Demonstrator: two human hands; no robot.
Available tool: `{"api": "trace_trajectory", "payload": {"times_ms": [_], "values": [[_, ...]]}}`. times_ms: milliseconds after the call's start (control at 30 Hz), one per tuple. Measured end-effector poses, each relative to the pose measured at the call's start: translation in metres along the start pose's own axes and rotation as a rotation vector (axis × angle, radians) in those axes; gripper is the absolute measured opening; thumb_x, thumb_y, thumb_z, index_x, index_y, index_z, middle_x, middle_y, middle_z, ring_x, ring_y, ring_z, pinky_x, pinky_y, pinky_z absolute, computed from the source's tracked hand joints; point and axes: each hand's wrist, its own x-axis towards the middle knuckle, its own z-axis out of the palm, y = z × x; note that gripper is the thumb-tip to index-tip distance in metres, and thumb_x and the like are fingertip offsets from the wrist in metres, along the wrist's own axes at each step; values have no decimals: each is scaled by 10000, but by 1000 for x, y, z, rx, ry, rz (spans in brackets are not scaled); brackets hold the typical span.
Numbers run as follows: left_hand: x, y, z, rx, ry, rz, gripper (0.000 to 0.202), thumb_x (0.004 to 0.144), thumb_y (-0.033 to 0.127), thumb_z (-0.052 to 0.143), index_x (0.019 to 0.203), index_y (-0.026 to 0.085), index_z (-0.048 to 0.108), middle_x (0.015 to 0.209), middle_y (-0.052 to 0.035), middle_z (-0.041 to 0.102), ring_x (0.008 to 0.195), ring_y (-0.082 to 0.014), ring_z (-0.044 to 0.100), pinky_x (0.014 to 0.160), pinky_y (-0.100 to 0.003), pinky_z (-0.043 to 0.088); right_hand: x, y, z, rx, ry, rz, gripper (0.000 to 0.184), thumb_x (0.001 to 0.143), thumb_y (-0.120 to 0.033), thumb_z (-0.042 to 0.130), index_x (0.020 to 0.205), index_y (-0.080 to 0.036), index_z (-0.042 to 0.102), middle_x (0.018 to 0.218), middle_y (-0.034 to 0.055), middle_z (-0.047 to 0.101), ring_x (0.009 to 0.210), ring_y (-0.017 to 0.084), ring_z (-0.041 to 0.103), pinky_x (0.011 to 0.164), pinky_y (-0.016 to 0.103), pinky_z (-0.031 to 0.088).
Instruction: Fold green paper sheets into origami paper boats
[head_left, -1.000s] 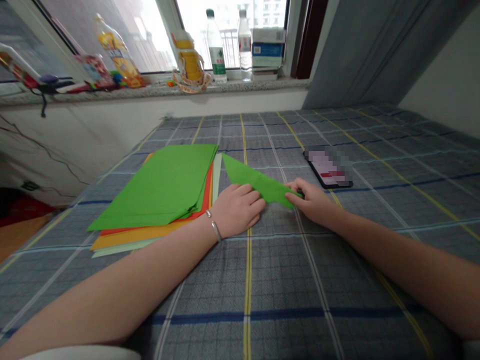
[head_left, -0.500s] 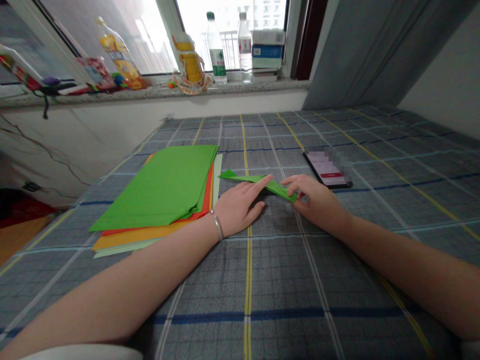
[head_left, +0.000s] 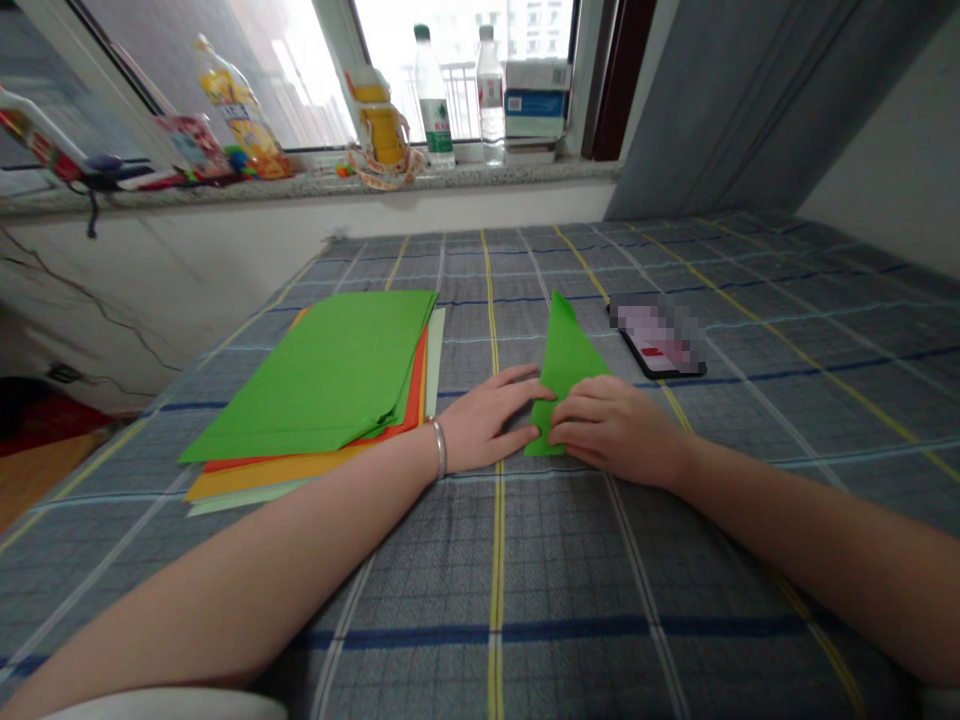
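Note:
A folded green sheet of paper stands between my hands as a tall pointed shape, its tip toward the window. My right hand is closed on its lower right side, with the fingers curled over the paper. From the left, my left hand reaches in with fingers stretched out and thumb apart. Its fingertips touch the paper's left edge. A silver bracelet circles the left wrist. The lower part of the folded paper is partly hidden behind my right fingers.
Left of my hands lies a stack of coloured paper, green on top. A phone lies to the right on the plaid cloth. Bottles and boxes stand on the windowsill.
The folded green paper has turned from lying flat and crosswise to pointing away from me. My right hand has closed over its side; my left fingers have shifted to its left edge.

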Motion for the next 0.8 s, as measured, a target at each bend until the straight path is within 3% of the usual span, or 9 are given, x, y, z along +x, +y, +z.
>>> {"api": "trace_trajectory", "payload": {"times_ms": [233,367,633,800], "values": [[1,-2,5,123,-85,17,622,902,312,512,1458,120,308,1381,-126,535,1489,-279,80,1178,-504,269,2,-2,6,64,-39,65,114,889,-205,551,855,-193,660,876,48,695,875,205,568,788,346,435],[0,0,5,146,-134,42,681,909,313,490,1492,83,222,1416,-156,496,1486,-271,103,1163,-492,297,2,-3,4,106,-69,67,118,882,-205,538,836,-200,647,851,52,683,879,213,565,818,356,440],[-1,3,6,234,-67,6,492,889,378,515,1317,135,516,1334,-173,512,1286,-312,444,1084,-518,379,3,-2,7,272,-78,242,74,868,-253,591,867,-207,649,895,41,679,876,205,586,780,347,424],[-2,0,3,210,-158,19,513,891,366,516,1347,136,475,1498,-155,371,1412,-313,298,1157,-520,276,5,0,11,381,-78,290,69,867,-254,606,846,-207,653,885,37,682,899,191,592,818,342,416]]}}
